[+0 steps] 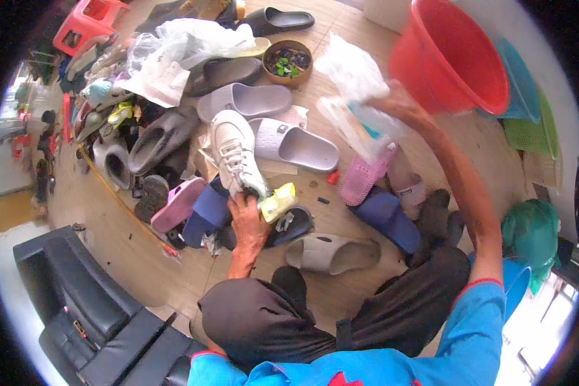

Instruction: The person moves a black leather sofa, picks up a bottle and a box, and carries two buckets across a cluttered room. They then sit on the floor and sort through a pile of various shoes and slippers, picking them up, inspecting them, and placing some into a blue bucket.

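My left hand (248,220) is closed at the heel of a white lace-up sneaker (230,145), its toe pointing away from me. Right by those fingers is a crumpled yellow-and-white packet (278,202), lying over a dark slipper (294,226). Out to the right, my right hand (395,96) is smeared by motion and grips a white plastic bag (350,67), which hangs above the floor; its fingers are partly hidden. Below the bag lie a pink slipper (365,175) and a blue slipper (386,219). Beside the sneaker sits a pale lilac slide (296,145).
A heap of shoes with clear plastic bags (180,45) spreads to the far left. A small brown pot with a green plant (287,63) stands beyond the slides. At far right are a red bucket (424,71) and a green bag (531,235); a black sofa (90,289) is near left.
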A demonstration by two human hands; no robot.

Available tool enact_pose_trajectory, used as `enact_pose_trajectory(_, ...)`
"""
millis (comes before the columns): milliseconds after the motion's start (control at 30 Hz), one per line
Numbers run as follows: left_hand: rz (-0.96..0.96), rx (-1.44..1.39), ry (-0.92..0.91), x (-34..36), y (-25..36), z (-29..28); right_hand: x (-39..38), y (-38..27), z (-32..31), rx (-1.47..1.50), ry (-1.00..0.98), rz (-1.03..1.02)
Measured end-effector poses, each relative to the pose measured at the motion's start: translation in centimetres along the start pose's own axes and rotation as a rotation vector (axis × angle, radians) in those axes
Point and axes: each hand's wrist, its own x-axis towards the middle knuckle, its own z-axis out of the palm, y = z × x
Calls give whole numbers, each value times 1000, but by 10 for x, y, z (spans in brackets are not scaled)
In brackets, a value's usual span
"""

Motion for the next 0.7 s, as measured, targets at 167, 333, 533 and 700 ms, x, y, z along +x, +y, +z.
enact_pose_trajectory(167,69,-123,137,-8,4,-8,-41,123,57,-211,-7,-251)
enact_pose_trajectory(333,62,-170,41,-39,30,-42,-63,83,61,-443,12,-200)
enact_pose_trajectory(533,-314,-665,-903,16,40,-111,-63,79,68,-575,15,-189)
enact_pose_trajectory(700,52,-405,11,131,27,-77,-60,73,69,-540,-36,-177)
